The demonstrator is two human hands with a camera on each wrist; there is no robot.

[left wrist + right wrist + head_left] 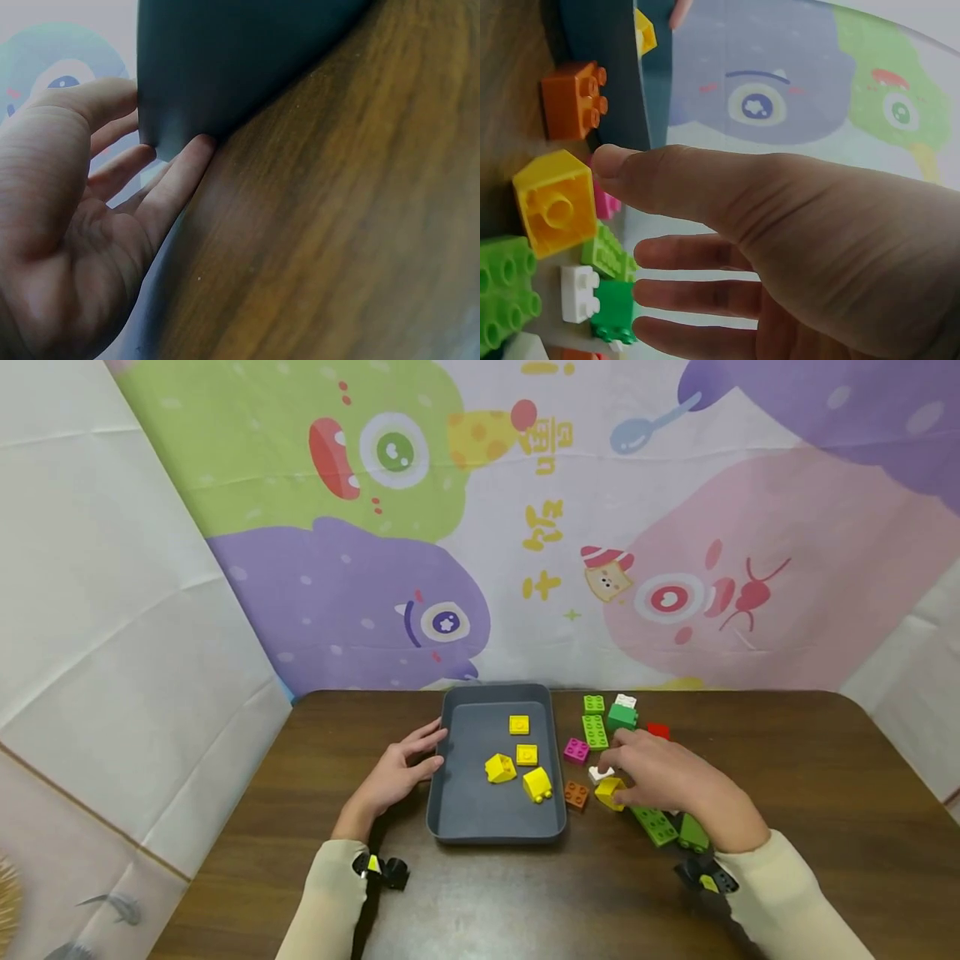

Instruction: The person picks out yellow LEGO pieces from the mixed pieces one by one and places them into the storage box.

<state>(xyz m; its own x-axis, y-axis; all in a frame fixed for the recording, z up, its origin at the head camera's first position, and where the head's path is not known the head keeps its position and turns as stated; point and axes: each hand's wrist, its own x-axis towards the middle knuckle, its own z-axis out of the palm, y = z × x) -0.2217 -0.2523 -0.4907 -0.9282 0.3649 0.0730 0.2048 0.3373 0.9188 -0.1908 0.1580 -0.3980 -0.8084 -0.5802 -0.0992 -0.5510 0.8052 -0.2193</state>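
Note:
A dark grey tray [495, 822] has several yellow bricks inside, among them a sloped yellow brick [537, 784] near its right wall. My left hand [395, 774] rests along the tray's left side, its fingertips against the outer wall in the left wrist view. On the right, my right hand [663, 770] reaches down over loose bricks with fingers spread. Its thumb tip overlaps the edge of a yellow sloped brick [553, 202], whose hollow underside shows in the right wrist view. Beside that lie a white brick [600, 774] and an orange-brown brick [576, 795].
Right of the tray, loose bricks include a magenta one [576, 750], lime green ones [595, 732], a dark green one [622, 717] and a red one [658, 731]. A long green brick [655, 827] lies below my right hand. A printed cloth [555, 635] hangs behind the wooden table [300, 827].

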